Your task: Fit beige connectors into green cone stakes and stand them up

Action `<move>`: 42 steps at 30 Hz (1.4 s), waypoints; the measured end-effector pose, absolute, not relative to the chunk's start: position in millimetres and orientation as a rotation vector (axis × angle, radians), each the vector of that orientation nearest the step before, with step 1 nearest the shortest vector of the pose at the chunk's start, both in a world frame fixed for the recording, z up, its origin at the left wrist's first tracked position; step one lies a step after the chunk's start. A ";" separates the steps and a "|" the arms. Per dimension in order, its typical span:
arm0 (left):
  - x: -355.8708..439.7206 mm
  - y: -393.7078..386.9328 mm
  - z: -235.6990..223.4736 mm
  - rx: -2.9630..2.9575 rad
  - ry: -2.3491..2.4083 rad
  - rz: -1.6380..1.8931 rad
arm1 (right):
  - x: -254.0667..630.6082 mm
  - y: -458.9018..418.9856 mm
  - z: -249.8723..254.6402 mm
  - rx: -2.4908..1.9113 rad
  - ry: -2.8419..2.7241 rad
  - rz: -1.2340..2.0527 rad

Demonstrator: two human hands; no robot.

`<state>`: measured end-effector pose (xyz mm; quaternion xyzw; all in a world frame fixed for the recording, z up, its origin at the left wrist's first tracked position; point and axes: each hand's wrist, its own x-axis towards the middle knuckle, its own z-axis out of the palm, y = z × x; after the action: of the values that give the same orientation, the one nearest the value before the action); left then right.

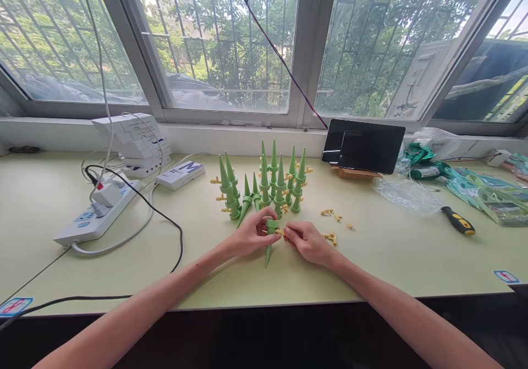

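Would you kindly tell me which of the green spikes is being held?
The green spike in the left hand, its tip toward the near edge of the table; the other spikes are grouped farther back, in neither hand.

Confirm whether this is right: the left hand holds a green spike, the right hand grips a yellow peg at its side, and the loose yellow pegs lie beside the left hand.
One part is wrong: the head view shows the loose yellow pegs beside the right hand, not the left hand. The rest stands.
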<state>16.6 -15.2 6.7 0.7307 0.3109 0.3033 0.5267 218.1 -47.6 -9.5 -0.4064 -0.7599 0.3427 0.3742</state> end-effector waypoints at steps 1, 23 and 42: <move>16.4 -14.7 5.9 1.745 0.738 0.720 | 218.3 -47.5 -9.4 -1.045 -1.947 0.878; 15.4 -10.5 6.6 1.677 0.739 0.737 | 220.2 -47.1 -8.3 -1.129 -1.822 0.848; 14.7 -5.0 4.2 1.569 0.819 0.659 | 220.6 -56.3 -16.3 -0.880 -1.960 0.502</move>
<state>14.7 -5.0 4.2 0.6730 0.3513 0.2827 0.5863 220.6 -56.3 -16.3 -0.3562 -0.7930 0.2029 0.4507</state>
